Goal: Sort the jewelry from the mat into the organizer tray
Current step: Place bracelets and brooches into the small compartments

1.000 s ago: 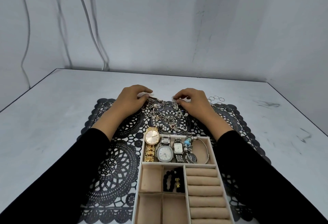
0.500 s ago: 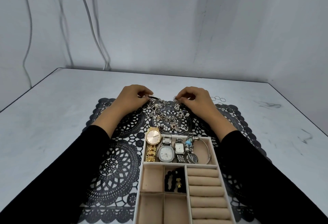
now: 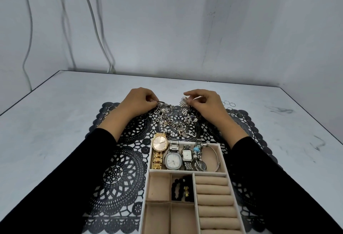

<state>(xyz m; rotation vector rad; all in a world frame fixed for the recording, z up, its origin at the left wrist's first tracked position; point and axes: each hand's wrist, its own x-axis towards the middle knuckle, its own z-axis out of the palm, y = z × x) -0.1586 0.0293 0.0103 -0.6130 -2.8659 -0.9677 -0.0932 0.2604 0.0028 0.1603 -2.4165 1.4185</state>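
Necklace tangle: two-point hold.
Left hand pinches it; my right hand pinches its fan pendant, between the grips.

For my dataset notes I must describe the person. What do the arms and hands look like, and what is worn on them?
Both arms wear long, plain black sleeves, left sleeve and right sleeve, which end above the wrist. The left hand and right hand are bare: no gloves, no visible rings or wristbands.
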